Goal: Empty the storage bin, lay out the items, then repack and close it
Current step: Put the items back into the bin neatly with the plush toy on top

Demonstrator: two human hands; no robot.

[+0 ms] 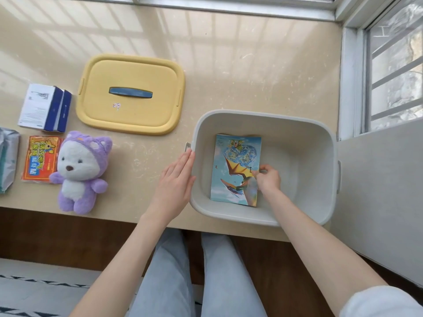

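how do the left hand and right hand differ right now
The left hand lies flat with straight fingers against the outer wall of the grey bin; the right hand reaches inside it. The left hand holds nothing, while the right hand's curled fingers pinch the right edge of the dinosaur booklet. Both are bare and at the bin.

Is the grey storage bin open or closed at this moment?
Open. Its yellow lid lies flat on the table, apart from the bin, and the picture book inside shows from above.
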